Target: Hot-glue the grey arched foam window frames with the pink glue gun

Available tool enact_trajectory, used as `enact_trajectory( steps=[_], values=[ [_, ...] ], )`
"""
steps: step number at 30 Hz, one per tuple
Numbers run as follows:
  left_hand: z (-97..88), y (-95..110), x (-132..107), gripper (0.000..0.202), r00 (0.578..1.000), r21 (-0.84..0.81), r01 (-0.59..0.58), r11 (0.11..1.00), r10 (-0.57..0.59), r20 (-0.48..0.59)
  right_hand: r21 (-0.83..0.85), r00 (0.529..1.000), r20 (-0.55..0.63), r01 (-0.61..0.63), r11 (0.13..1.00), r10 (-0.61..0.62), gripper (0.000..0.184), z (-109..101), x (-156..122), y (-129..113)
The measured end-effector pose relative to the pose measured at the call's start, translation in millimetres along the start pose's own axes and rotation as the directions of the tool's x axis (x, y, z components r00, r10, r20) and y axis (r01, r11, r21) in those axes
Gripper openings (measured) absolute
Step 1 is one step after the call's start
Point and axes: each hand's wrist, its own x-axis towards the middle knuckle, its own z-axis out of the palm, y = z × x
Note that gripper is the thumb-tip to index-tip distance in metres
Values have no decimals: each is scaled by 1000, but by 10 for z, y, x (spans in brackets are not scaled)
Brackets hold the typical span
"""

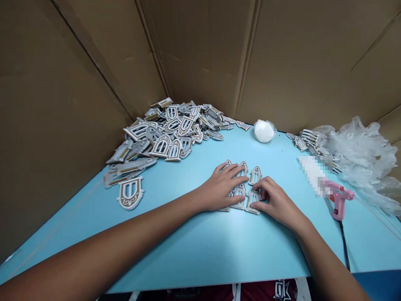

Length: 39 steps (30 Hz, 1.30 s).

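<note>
Small white-and-gold arched window pieces lie in two rows on the table. My left hand rests flat over the left and middle pieces, its fingers spread and partly hiding them. My right hand grips the lower right arched window piece, with the thumb at its bottom edge and curled fingers near its top. An upper right window piece lies just above those fingers. Between the hands sits a lower middle window piece, touched by my left fingers.
A large heap of window pieces stands at the back left, with a single larger one in front. A white round item sits at the back. On the right are a pink glue gun with a black cord, clear plastic bags and cardboard walls.
</note>
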Motion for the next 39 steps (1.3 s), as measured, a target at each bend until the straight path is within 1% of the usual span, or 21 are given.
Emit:
enact_trajectory(
  steps=[3,6,10,12,14,15,16,18,19,20,22,24,26,30,33,36,39],
  values=[
    [20,6,2,52,1000,-7,-11,1000,11,-13,-5,1000,5,14,1000,-14,25,-21,28,27],
    [39,30,4,53,1000,-4,-7,1000,7,-7,-13,1000,-24,8,1000,-8,32,-56,32,56],
    [70,64,-3,53,1000,-9,-8,1000,8,-21,24,999,-6,42,999,-42,30,-30,8,84],
    [88,58,-8,54,999,-41,-18,999,17,-41,41,996,-59,75,996,-73,26,-18,60,81],
    [105,28,-8,55,995,-105,-46,993,36,-96,-6,977,-197,79,997,-78,18,-70,230,68],
    [112,4,-5,55,989,-142,-67,988,47,-143,-50,957,-283,60,997,-71,18,-133,368,63],
    [118,-25,-2,54,979,-175,-89,980,54,-195,-143,930,-363,9,990,-61,21,-222,541,62],
    [127,-87,5,51,955,-214,-115,970,49,-292,-209,897,-440,-58,976,-41,21,-463,955,82],
    [130,-118,7,49,945,-220,-113,969,36,-324,-235,890,-456,-93,967,-26,21,-597,1173,104],
    [131,-147,9,48,939,-222,-100,970,18,-343,-262,888,-459,-128,957,-7,22,-729,1380,131],
    [127,-194,8,47,933,-229,-55,972,-31,-357,-318,904,-426,-188,929,37,20,-953,1726,198],
    [110,-225,7,47,933,-266,-16,964,-81,-350,-378,930,-359,-223,898,80,15,-1102,1952,269],
    [74,-237,6,47,937,-333,7,943,-123,-328,-435,949,-294,-242,868,117,19,-1182,2071,338],
    [-20,-224,6,45,932,-443,38,896,-192,-308,-500,960,-225,-260,826,166,23,-1238,2133,453],
    [-57,-217,16,43,919,-468,55,882,-229,-322,-495,963,-204,-257,830,177,20,-1260,2122,502],
    [-64,-223,29,42,910,-475,64,878,-247,-333,-457,963,-227,-236,858,144,16,-1285,2092,512],
    [-75,-220,35,41,902,-487,69,870,-263,-341,-396,951,-293,-215,892,99,12,-1298,2059,509]
  ],
)
